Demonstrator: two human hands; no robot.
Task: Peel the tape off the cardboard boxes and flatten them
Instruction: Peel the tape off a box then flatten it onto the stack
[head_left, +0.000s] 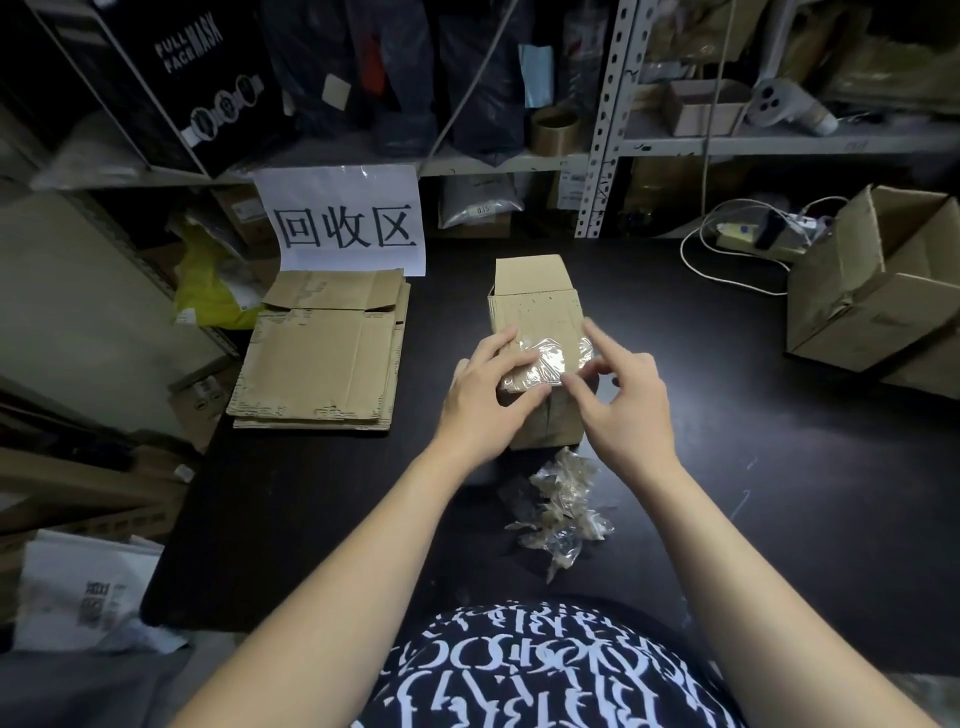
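Gripping the small cardboard box at the middle of the black table, my left hand wraps its 7 o'clock corner, fingers on top and thumb on the front face. My right hand pinches the wrinkled clear tape on the box top between thumb and forefinger. Crumpled tape scraps lie at the box's 6 o'clock, flattened cardboard at 9. A paper sign at 11 reads "回收区"; a black carton says "FULL FACE MASK".

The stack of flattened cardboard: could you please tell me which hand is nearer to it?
Left. The left hand holds the small box just right of the stack of flattened cardboard; the right hand touches the tape farther right.
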